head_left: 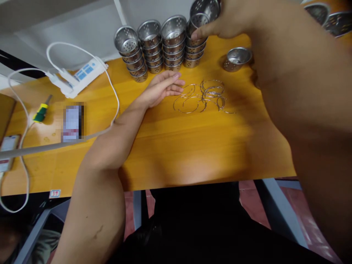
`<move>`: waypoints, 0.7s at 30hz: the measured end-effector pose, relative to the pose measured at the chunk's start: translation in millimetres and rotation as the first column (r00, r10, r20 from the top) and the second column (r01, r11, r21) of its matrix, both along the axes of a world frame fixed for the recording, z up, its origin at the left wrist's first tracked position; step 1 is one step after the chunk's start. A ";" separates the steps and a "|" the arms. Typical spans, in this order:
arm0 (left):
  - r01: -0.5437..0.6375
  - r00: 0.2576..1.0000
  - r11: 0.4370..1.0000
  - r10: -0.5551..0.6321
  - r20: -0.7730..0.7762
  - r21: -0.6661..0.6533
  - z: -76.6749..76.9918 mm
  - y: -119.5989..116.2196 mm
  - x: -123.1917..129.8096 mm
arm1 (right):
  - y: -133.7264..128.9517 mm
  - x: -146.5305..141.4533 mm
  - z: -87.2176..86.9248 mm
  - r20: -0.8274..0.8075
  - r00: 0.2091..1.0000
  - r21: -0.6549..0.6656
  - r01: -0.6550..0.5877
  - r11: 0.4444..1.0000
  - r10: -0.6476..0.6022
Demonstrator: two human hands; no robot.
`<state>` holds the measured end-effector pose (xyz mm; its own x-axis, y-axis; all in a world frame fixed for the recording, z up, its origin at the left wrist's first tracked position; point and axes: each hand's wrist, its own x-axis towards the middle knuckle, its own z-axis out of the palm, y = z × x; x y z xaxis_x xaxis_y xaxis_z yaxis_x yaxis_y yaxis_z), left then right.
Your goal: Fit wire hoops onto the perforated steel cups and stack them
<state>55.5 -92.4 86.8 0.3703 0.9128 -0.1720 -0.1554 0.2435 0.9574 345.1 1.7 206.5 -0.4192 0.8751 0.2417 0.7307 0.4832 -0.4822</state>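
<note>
My left hand rests on its side on the table, fingers stretched and apart, holding nothing. Beside its fingertips lie several thin, bent metal wire rings in a loose tangle. My right hand reaches to the top of the rightmost stack and grips a perforated metal cup; the thumb shows, while the other fingers are mostly hidden. Other stacks of perforated cups stand to its left, along the back. A single perforated cup sits apart, below my right forearm.
A white power strip with plugged-in cables is at the back left. Near it lie a green-and-yellow handled tool and a blurred-out phone. A cable crosses by my left forearm. More metal containers show at the far right.
</note>
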 end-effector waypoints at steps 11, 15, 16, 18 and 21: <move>0.026 0.999 0.999 -0.027 0.021 0.038 -1.6 -0.1 -0.2 | -16.0 -29.3 19.8 0.265 0.920 -0.010 0.303 0.953 -0.290; 0.041 0.999 0.997 -0.043 0.028 0.067 -3.2 1.6 -2.7 | -15.7 -26.7 12.4 0.268 0.931 0.025 0.249 0.968 -0.246; 0.043 0.999 0.997 -0.044 0.022 0.069 -4.1 2.3 -3.2 | -19.9 -24.3 8.5 0.252 0.939 0.024 0.237 0.971 -0.235; 0.050 0.999 0.996 -0.051 0.006 0.070 -5.9 3.8 -4.0 | -34.3 -16.1 -1.7 0.190 0.951 0.023 0.242 0.970 -0.242; 0.067 0.998 0.995 -0.067 0.000 0.073 -7.6 5.4 -4.0 | -65.9 2.4 -19.5 0.058 0.947 0.078 0.312 0.947 -0.316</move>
<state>51.4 -87.0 79.2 0.4313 0.8961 -0.1049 -0.1431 0.1828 0.9727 347.5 -64.2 187.0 -0.1434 0.9479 0.2843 0.8809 0.2532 -0.3998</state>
